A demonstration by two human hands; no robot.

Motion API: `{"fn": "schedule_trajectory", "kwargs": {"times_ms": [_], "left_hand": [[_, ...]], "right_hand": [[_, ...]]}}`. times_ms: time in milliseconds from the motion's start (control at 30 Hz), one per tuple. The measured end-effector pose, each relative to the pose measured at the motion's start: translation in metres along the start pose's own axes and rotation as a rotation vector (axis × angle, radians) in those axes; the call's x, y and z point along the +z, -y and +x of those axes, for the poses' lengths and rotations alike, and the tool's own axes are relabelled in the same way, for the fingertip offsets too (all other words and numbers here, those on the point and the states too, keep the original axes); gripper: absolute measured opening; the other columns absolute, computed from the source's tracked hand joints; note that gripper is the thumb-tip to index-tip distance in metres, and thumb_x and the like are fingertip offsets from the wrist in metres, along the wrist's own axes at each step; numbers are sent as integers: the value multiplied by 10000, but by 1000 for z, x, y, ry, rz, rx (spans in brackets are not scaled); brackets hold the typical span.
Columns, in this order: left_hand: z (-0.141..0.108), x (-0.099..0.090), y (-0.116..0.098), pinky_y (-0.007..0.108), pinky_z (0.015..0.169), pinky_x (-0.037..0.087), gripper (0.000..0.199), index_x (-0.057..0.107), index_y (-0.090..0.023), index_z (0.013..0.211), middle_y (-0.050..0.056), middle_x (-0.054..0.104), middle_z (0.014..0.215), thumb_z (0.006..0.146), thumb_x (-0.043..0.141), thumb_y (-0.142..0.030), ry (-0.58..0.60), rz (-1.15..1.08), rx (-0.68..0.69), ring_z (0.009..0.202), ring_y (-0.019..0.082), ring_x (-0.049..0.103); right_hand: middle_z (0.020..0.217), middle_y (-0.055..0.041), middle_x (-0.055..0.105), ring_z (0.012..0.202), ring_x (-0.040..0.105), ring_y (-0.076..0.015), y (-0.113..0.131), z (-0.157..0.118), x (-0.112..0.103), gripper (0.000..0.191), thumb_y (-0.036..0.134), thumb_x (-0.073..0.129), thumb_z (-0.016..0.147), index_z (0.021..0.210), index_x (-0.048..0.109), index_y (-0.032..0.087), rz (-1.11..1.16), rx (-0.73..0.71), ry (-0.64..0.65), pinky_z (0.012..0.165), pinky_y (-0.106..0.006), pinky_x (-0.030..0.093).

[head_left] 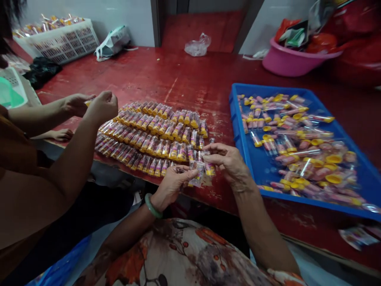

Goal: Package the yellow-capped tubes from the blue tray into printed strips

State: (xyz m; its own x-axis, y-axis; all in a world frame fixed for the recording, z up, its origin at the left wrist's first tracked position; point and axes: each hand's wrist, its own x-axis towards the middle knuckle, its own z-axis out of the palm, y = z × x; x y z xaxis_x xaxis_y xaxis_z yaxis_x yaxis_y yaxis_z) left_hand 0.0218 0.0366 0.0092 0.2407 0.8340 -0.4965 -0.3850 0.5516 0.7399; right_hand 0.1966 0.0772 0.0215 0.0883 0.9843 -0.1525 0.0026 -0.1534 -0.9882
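Observation:
My left hand (175, 183), with a green bangle (154, 206) at the wrist, pinches a clear printed wrapper (197, 174) between thumb and fingers. Just right of it, my right hand (228, 161) has its thumb and fingers closed round a small tube with a yellow cap (210, 168). Both hands are over the table's front edge, at the right end of several rows of wrapped tubes with yellow caps (151, 143). To the right stands a blue tray (244, 153) of loose pink tubes with yellow caps, many in clear wrap.
At the left, a person's hands (102, 107) work over the red table (143, 75). White baskets, a black bag (43, 72) and a clear bag (198, 44) lie further back. A pink basin (293, 59) stands at the back right.

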Motion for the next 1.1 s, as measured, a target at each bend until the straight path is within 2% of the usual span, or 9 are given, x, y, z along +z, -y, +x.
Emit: {"fn": "schedule_trajectory", "kwargs": {"times_ms": [100,167,267,367,533,667,833,967,1100], "left_hand": [[1,-4,7,203,447,308,411,637,-124,625,-35,561,545,460,929,-362,-82,-5,19,453,47,450],[0,-5,13,207,455,300,413,628,-123,612,-36,549,544,467,923,-372,-91,-10,24,459,45,440],[-3,-1,22,213,455,280,435,610,-124,585,-34,533,541,468,914,-414,-72,-8,5,469,49,431],[-3,3,27,217,457,283,449,611,-134,599,-26,560,593,437,918,-420,-79,-34,-7,489,54,443],[-4,8,28,213,435,271,425,577,-161,618,-39,544,594,455,908,-371,-137,-54,-16,466,56,449],[-7,8,25,217,444,308,409,583,-171,650,-38,557,609,453,908,-323,-184,-82,-63,491,77,488],[-8,2,25,208,441,281,434,598,-144,631,-21,569,602,435,926,-351,-158,-87,-47,481,60,467],[-4,-1,29,212,434,260,457,630,-128,665,-27,553,558,423,936,-367,-120,-77,-39,446,52,442],[-2,0,29,221,457,335,483,623,-137,638,-6,586,580,362,951,-359,-141,-164,-83,476,84,502]], "right_hand": [[709,-37,668,581,578,-152,-17,35,-8,453,456,739,526,837,690,130,-178,-55,-262,522,-270,440],[693,-28,651,579,563,-154,-26,61,-13,431,445,703,537,830,674,130,-253,-86,-371,525,-272,423],[557,10,555,549,501,-160,-36,89,-16,278,350,703,506,700,650,157,-369,-117,-442,552,-290,375],[452,36,409,499,385,-143,-43,101,-15,155,271,718,495,540,587,201,-503,-166,-448,575,-324,306],[468,57,295,473,212,-95,-54,100,-17,209,245,737,556,488,542,217,-653,-294,-365,564,-343,228],[547,15,375,499,314,-134,-62,93,-26,196,313,738,647,583,582,211,-716,-387,-339,560,-335,250],[655,-86,509,616,475,-244,-83,73,-43,188,379,676,725,713,624,199,-880,-375,-523,573,-369,310],[609,-80,528,605,506,-260,-96,69,-41,200,410,598,728,647,557,232,-848,-330,-444,593,-388,367],[558,-82,506,563,494,-280,-93,75,-33,187,426,554,642,575,448,288,-776,-322,-450,563,-406,355]]}}
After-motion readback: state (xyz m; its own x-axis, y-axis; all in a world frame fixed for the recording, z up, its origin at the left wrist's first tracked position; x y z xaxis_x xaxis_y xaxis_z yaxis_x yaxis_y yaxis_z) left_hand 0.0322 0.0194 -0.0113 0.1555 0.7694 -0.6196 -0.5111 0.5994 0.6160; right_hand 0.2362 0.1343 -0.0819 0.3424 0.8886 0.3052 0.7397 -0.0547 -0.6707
